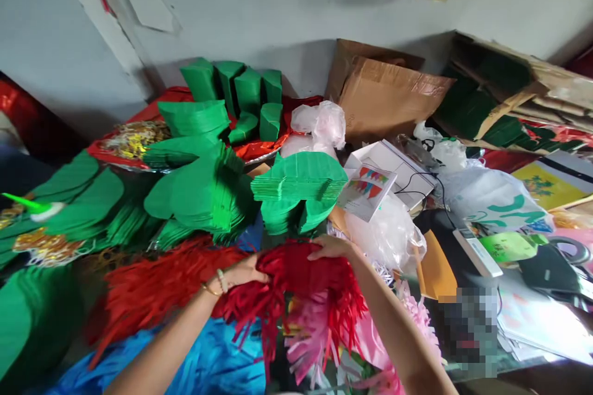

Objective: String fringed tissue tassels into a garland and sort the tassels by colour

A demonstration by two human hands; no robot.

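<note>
A dark red fringed bundle (303, 268), its strips hanging down, is between my two hands in the middle of the work surface. My left hand (248, 273), with a bracelet at the wrist, grips its left side; the fingertips are partly buried in the strips. On the right upper edge, my right hand (332, 248) has its fingers closed over the material. Pink fringe (308, 333) shows underneath. A brighter red fringe pile (162, 284) lies to the left, and blue fringe (222, 361) spreads below my left forearm.
Stacked green cut pieces (199, 191) cover the left and centre back. Behind stands a cardboard box (389, 95) against the wall. Plastic bags (386, 228), a printed card (368, 188), a white power strip (477, 252) and an orange envelope (435, 265) crowd the right.
</note>
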